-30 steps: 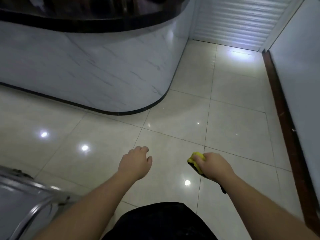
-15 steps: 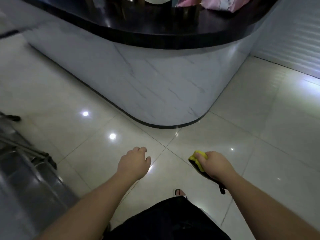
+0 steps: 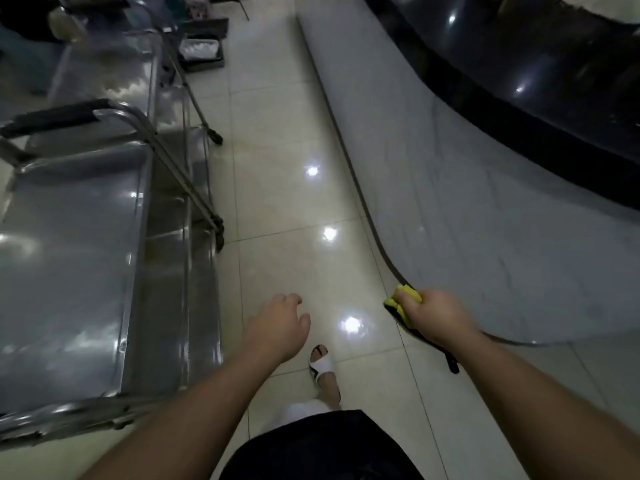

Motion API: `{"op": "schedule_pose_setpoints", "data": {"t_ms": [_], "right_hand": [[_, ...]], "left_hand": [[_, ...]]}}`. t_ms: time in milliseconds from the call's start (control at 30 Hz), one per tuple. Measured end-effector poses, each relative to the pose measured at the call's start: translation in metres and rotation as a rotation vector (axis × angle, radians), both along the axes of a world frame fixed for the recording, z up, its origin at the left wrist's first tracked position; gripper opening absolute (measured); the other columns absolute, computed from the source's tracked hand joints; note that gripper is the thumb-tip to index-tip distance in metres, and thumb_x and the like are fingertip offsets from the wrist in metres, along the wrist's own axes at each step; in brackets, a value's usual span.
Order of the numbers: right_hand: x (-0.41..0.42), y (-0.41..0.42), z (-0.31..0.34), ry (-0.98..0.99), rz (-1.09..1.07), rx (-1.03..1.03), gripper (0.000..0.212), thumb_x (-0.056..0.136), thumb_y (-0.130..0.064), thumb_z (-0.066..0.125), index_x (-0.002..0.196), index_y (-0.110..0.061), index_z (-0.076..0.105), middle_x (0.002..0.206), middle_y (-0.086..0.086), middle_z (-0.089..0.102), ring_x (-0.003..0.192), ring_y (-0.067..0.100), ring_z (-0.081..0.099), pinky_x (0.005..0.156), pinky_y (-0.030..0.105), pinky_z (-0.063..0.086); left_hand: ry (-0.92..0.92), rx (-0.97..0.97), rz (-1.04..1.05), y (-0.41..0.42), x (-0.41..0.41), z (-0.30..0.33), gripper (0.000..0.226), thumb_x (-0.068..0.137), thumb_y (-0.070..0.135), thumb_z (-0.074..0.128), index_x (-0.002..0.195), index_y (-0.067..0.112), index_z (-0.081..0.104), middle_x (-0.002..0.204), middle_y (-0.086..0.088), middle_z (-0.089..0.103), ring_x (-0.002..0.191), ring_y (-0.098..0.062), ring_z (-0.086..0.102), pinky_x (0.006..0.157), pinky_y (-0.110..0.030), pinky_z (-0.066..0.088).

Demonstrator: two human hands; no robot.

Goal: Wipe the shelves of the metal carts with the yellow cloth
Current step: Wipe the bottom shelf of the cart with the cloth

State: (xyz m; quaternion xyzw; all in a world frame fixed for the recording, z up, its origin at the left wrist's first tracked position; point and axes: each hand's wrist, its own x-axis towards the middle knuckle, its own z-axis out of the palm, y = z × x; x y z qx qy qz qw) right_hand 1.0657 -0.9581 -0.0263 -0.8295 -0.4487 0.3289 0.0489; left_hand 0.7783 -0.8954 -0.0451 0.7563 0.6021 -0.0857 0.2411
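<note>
Since a second ago my view has swung left: the white shutter wall and open floor have gone, and the metal carts that only edged the corner now fill the left side. Both arms have kept their pose through the turn.

My right hand (image 3: 438, 315), at four o'clock, is closed in a fist around the yellow cloth (image 3: 403, 297), which bunches out past the knuckles; a dark strap (image 3: 446, 356) trails below the wrist. My left hand (image 3: 278, 329), just below centre, holds nothing, fingers loosely curled and part open, hanging over the tiled floor (image 3: 277, 202).

The nearest cart (image 3: 76, 258) lies at nine o'clock, its top shelf bare and glossy, a lower shelf showing along its right edge. A second cart (image 3: 104, 74) stands behind it at eleven o'clock, blurred. So I judge the turn has brought the work within reach, though no shelf is being wiped yet: the cloth is well apart from the metal, on the far side of my body.

At one to three o'clock the curved marble desk (image 3: 485, 202) with its dark top crowds the right, leaving a narrow aisle. The cart's black-gripped handle (image 3: 52, 119) and slanting frame tubes rise at its far end and may obstruct long strokes there. A dark box (image 3: 204, 46) sits on the floor at twelve o'clock. My sandalled foot (image 3: 323, 367) is stepping forward.
</note>
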Motion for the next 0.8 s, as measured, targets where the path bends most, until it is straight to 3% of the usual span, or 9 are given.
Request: {"op": "schedule_pose_setpoints", "data": {"t_ms": [400, 500, 667, 800], "right_hand": [[-0.044, 0.241, 0.011, -0.017, 0.286, 0.009, 0.061, 0.099, -0.063, 0.045, 0.069, -0.014, 0.064, 0.063, 0.002, 0.063, 0.062, 0.018, 0.060, 0.059, 0.031, 0.044], [-0.060, 0.297, 0.009, -0.024, 0.383, 0.011, 0.062, 0.099, -0.064, 0.044, 0.063, -0.016, 0.059, 0.061, 0.003, 0.060, 0.063, 0.020, 0.061, 0.058, 0.032, 0.044], [-0.103, 0.390, 0.002, -0.037, 0.628, 0.008, 0.064, 0.098, -0.068, 0.041, 0.071, -0.015, 0.066, 0.068, 0.003, 0.065, 0.067, 0.020, 0.062, 0.067, 0.035, 0.053], [-0.148, 0.458, -0.008, -0.035, 0.846, 0.001, 0.062, 0.100, -0.065, 0.041, 0.077, -0.013, 0.066, 0.071, 0.002, 0.062, 0.066, 0.015, 0.057, 0.061, 0.032, 0.044]], "left_hand": [[-0.076, -0.036, 0.277, 0.195, -0.021, -0.006, 0.049, 0.100, 0.043, 0.045, 0.145, 0.024, 0.052, 0.146, -0.003, 0.054, 0.127, -0.027, 0.055, 0.103, -0.040, 0.049], [-0.082, -0.036, 0.399, 0.218, -0.039, -0.002, 0.048, 0.099, 0.044, 0.044, 0.143, 0.026, 0.053, 0.145, -0.001, 0.054, 0.127, -0.026, 0.055, 0.100, -0.041, 0.050], [-0.092, -0.053, 0.638, 0.241, -0.075, -0.007, 0.048, 0.099, 0.041, 0.046, 0.143, 0.026, 0.054, 0.144, -0.002, 0.055, 0.125, -0.027, 0.058, 0.099, -0.040, 0.050], [-0.092, -0.064, 0.868, 0.255, -0.097, -0.015, 0.048, 0.100, 0.041, 0.045, 0.145, 0.026, 0.052, 0.147, -0.001, 0.053, 0.128, -0.024, 0.055, 0.101, -0.038, 0.049]]}}
